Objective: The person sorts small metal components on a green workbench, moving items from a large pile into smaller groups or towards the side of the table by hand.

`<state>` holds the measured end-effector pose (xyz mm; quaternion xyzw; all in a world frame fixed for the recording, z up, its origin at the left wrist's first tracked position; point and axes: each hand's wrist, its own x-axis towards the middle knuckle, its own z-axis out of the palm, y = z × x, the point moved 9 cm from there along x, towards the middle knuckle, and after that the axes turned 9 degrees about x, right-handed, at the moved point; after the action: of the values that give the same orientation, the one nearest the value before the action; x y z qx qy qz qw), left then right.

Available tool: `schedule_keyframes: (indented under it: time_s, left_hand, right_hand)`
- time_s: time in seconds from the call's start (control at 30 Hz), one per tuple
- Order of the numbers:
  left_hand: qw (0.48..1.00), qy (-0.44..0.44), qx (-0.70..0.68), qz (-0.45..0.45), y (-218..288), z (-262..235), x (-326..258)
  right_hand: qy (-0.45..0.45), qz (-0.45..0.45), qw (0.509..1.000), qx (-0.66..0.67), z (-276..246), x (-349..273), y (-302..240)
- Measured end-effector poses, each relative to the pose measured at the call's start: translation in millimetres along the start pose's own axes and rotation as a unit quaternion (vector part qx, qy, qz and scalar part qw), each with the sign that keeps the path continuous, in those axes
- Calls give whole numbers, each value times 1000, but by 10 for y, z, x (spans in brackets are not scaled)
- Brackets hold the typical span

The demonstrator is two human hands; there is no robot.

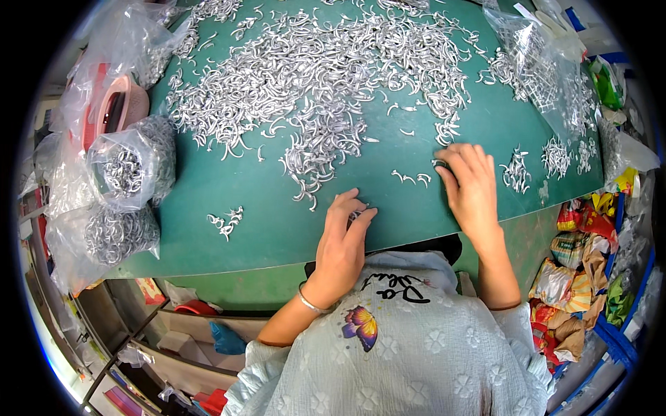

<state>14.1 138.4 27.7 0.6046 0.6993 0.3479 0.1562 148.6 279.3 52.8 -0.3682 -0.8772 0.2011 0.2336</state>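
Observation:
A broad heap of small curved, hook-like silver metal pieces (333, 62) covers the far half of the green table (277, 239). Close to the table's near edge, my left hand (340, 243) is closed, with a bit of silver metal piece (354, 215) showing between thumb and fingers. My right hand (473, 182) is further right, its thumb and fingertips closed round one curved metal piece (438, 163) at the table top. Between the hands lies a short row of loose curved pieces (411, 178). A small cluster of pieces (226, 222) sits left of my left hand.
Right of my right hand are small piles of pieces (516, 170) and a clear plastic bag of silver parts (538, 69). Bags of metal rings (121, 232) and a pink plastic basket (128, 104) line the left edge. Colourful packages (572, 277) fill a rack at right.

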Motion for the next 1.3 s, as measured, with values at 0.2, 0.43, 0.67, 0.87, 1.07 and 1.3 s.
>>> schedule_keyframes:
  time_s: [0.2,0.43,0.67,0.87,1.07,1.3]
  left_hand:
    - [1000,7,-3,3,18,-8,-11]
    - [1000,7,-1,-14,98,44,38]
    - [999,0,30,17,134,162,70]
    - [999,30,7,-20,71,43,46]
    - [997,65,-22,-42,21,-98,-3]
    - [999,3,35,-11,79,25,53]
  right_hand:
    - [-16,1,1000,24,-50,-109,-165]
    - [-89,-84,973,196,321,-119,-648]
    - [27,-58,998,-1,180,407,-217]
    - [-2,-48,996,76,100,208,-270]
    - [-118,-127,976,135,400,-56,-656]
    - [-106,-84,986,97,285,-137,-471]
